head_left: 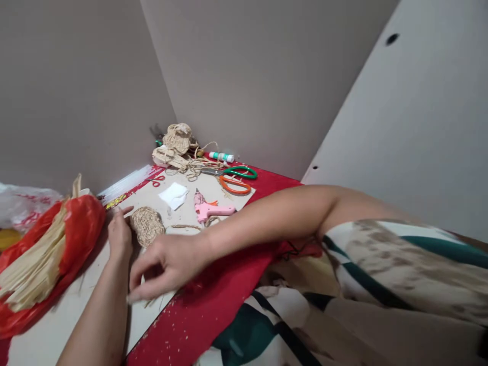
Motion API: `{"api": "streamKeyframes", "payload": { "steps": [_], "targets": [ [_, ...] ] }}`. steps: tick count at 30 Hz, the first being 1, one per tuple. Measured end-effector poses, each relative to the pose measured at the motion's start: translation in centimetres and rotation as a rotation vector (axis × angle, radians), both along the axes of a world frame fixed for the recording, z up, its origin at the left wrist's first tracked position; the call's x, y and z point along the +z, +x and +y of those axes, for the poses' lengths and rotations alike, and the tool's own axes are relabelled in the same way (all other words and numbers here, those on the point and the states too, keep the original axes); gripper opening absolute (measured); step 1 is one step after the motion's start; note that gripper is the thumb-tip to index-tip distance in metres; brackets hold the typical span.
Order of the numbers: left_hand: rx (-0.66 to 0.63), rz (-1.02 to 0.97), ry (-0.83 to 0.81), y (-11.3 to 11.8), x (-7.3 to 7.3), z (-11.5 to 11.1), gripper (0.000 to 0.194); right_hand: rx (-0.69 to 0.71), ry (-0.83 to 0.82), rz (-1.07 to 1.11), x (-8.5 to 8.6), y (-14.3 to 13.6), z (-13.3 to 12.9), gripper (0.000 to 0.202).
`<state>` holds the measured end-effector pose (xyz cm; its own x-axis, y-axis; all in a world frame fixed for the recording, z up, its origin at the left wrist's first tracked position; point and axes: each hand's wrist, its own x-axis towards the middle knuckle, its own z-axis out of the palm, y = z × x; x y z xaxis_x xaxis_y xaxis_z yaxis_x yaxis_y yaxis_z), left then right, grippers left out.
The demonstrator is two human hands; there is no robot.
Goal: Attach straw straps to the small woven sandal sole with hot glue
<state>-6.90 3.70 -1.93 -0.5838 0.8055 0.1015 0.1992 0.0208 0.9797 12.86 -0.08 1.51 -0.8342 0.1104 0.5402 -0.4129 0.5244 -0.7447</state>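
My left hand (120, 235) rests on the pale work surface, at the left edge of a coiled, braided straw piece (147, 225). Its fingers point away from me, partly spread, and nothing shows in them. Nearer to me, my right hand (170, 264) hangs over the surface just below the straw piece, thumb and fingers curved with a gap between them and nothing visible inside. A pink glue gun (213, 210) lies beyond my right wrist. Left of the glue gun is a folded white tissue (174, 195).
A red plastic bag (84, 218) of dried straw strips (36, 262) lies left. Scissors with green and orange handles (233, 184), small red scissors (157, 180), clear glue sticks (125, 184), a glue tube (221, 157) and a braided straw pile (177, 142) sit toward the grey walls.
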Motion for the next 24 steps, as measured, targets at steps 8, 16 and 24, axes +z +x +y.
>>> {"api": "streamKeyframes", "payload": {
  "steps": [8, 16, 24],
  "targets": [
    [0.101, 0.092, 0.146, 0.0, 0.1, -0.6, 0.045, -0.273, -0.261, -0.261, 2.5, 3.0, 8.2, 0.034],
    [-0.210, 0.140, 0.135, 5.5, 1.5, -2.6, 0.039, -0.188, -0.346, -0.386, -0.5, 3.6, 10.6, 0.046],
    [-0.159, 0.389, 0.116, 6.3, 2.2, -3.6, 0.012, -0.221, 0.189, -0.363, 0.5, 5.7, 10.1, 0.049]
  ]
}}
